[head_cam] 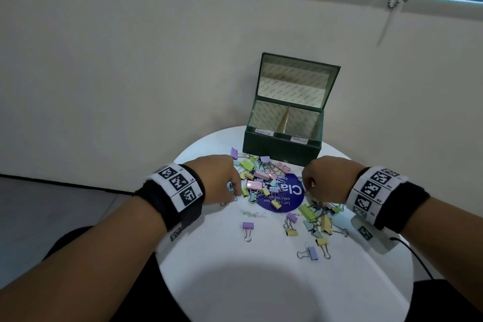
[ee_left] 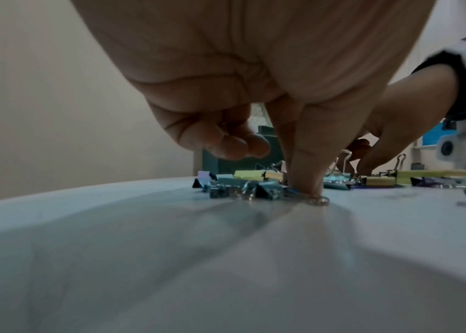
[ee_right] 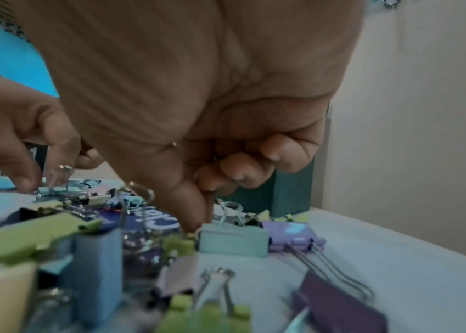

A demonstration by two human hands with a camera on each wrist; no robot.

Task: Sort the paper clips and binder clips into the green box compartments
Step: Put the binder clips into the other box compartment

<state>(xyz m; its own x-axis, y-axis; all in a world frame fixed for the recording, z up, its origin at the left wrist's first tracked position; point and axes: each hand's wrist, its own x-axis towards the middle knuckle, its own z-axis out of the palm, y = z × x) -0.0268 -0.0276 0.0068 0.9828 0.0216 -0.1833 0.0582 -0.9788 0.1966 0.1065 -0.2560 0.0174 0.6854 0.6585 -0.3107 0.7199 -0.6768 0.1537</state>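
The green box (head_cam: pixel 281 150) stands open at the back of the round white table (head_cam: pixel 261 282), with two labelled compartments split by a divider. Pastel binder clips (head_cam: pixel 254 174) lie heaped in front of it, and more (head_cam: pixel 317 219) lie to the right. My left hand (head_cam: pixel 232 195) is at the heap's left edge. Its fingertips (ee_left: pixel 305 189) pinch down on a wire paper clip (ee_left: pixel 317 199) lying flat, the other fingers curled. My right hand (head_cam: pixel 309 187) is at the heap's right. Its thumb and forefinger (ee_right: pixel 197 227) pinch a small gold paper clip beside a mint binder clip (ee_right: pixel 233 242).
A round blue sticker (head_cam: pixel 290 198) lies under the clips at the table's middle. A lone purple binder clip (head_cam: pixel 247 226) and a blue and yellow pair (head_cam: pixel 315 249) lie nearer me. A wall runs close behind the box. The table's near half is bare.
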